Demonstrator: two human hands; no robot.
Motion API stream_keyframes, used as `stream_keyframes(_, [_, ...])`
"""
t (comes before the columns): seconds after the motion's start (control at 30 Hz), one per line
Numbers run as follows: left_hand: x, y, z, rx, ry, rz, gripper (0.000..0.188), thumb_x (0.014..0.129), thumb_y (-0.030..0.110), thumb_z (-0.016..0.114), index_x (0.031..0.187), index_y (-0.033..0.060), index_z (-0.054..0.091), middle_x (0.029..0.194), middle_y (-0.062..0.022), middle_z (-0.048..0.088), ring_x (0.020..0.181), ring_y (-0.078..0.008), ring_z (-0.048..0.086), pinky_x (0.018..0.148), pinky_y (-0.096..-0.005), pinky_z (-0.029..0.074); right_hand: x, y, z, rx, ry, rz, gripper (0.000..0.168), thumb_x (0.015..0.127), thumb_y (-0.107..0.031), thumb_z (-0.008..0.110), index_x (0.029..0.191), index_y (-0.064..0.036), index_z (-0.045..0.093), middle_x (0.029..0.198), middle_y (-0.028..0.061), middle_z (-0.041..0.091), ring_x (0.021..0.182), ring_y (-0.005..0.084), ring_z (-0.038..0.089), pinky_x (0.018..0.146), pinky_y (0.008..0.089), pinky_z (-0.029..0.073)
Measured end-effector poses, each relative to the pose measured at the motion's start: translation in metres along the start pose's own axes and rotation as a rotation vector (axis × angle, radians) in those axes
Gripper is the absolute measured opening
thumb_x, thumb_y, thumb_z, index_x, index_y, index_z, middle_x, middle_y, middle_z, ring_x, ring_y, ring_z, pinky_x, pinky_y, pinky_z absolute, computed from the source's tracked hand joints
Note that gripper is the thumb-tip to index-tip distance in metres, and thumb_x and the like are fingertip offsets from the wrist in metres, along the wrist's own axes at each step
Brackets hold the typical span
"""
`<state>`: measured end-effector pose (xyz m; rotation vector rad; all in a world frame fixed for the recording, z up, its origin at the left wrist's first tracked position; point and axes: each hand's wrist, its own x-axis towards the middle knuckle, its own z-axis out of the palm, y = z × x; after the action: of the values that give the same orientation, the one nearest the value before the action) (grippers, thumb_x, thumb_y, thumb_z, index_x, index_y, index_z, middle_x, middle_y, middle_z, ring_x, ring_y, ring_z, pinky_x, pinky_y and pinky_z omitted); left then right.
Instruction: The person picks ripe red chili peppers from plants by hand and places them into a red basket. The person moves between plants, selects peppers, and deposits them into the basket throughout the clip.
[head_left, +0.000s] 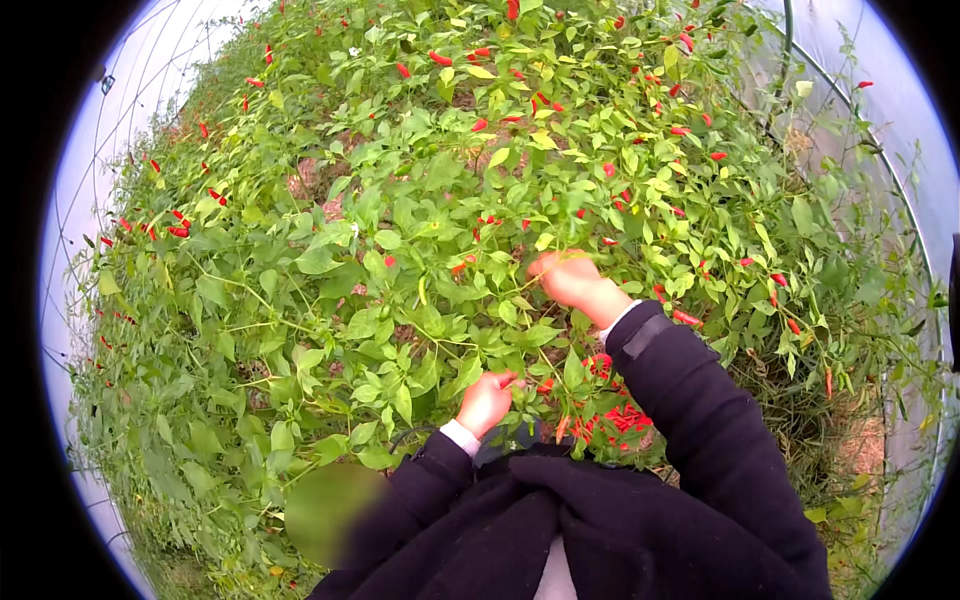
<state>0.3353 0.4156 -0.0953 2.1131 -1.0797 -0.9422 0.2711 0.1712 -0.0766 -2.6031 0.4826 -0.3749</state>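
Observation:
Green chili pepper plants (360, 202) with many red chili peppers fill the ground before me. My left hand (485, 401) is low among the leaves, its fingers curled near red peppers; whether it holds one cannot be told. Farther forward and to the right, my right hand (568, 279) is bent at a plant stem, its fingertips blurred and partly hidden by leaves. Between my forearms, close to my body, lies a pile of picked-looking red chili peppers (626, 420), partly covered by foliage; what holds it is hidden. A single pale green pepper (422, 289) hangs left of my right hand.
Translucent plastic sheeting (862, 45) on curved metal tubing (904, 180) encloses the plants at the right, with more sheeting (82, 202) at the left. Dry grass and bare reddish soil (862, 446) show at the lower right. Branches spread around both forearms.

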Motion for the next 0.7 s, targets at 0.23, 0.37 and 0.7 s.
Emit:
stream_keyframes(0.23, [0.018,-0.047,0.009,-0.346,-0.121,-0.055,0.021,0.08,0.004,0.055,0.1,-0.0015,0.06,0.086,-0.0093,0.064,0.075,-0.0115,0.058,0.067,-0.0258,0.045,-0.041,-0.04,-0.076,1.982,-0.278,0.581,0.013,0.086,-0.01,0.049,0.091,0.0,0.055,0.08,0.0092,0.06,0.047,0.005,0.047,0.036,0.0171,0.032])
stream_keyframes(0.37, [0.036,-0.049,0.031,-0.706,-0.208,-0.188,0.025,0.077,-0.002,0.057,0.101,-0.0016,0.058,0.086,-0.0065,0.063,0.077,-0.012,0.056,0.068,-0.0267,0.046,-0.057,-0.051,-0.1,2.137,-0.267,0.453,0.012,0.089,-0.01,0.046,0.095,-0.001,0.053,0.081,0.0123,0.06,0.053,0.008,0.054,0.044,0.0159,0.042])
stream_keyframes(0.7, [0.073,-0.15,0.051,-0.08,-0.275,0.466,0.019,0.08,0.008,0.051,0.097,0.0087,0.059,0.077,-0.002,0.055,0.064,-0.0092,0.051,0.057,-0.03,0.042,-0.021,-0.058,-0.102,2.188,-0.173,0.398,0.022,0.093,-0.027,0.042,0.09,-0.006,0.046,0.064,-0.0003,0.042,0.051,0.0073,0.038,0.038,0.0173,0.032])
